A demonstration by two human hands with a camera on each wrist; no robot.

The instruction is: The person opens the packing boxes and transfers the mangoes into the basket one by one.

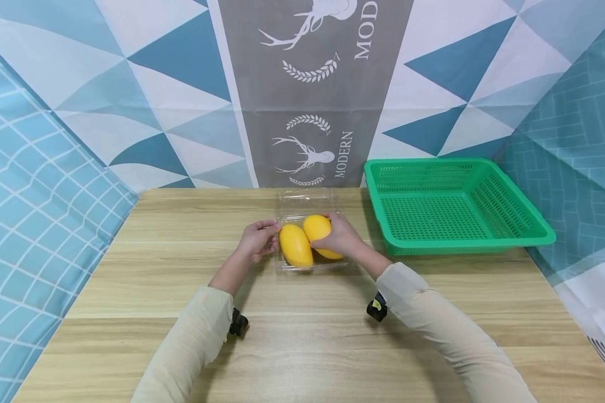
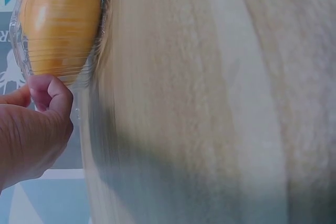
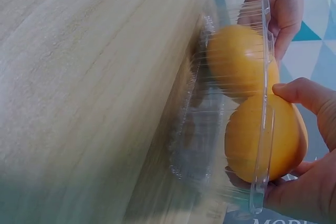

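Standing in the room, I saw the person's right hand [image 1: 340,235] grasping one of two smooth yellow fruits, both of which sat side by side in a clear plastic box [image 3: 199,140]. The right fruit [image 1: 316,226] lay between that hand's thumb and curled fingers. The thumb [image 3: 298,93] pressed its inner side, its tip right by the seam where the two fruits met, while the other fingers reached around the opposite side, close to the wall of the box. Part of this fruit stood above the rim; the rest was down inside.

The left fruit [image 1: 296,246] lay tilted against its neighbour, nearest the left hand [image 1: 257,240] but not gripped by it. That hand's thumb and bent forefinger pinched the edge of the box on its own side, just beside the fruit's end; how its remaining fingers lay I could not quite tell.

The lid [image 1: 307,204] was open, tipped back toward the wall. Beneath everything was a wood-grained table [image 1: 307,336], and over to the right stood a green slotted basket [image 1: 547,236], well apart from both hands.
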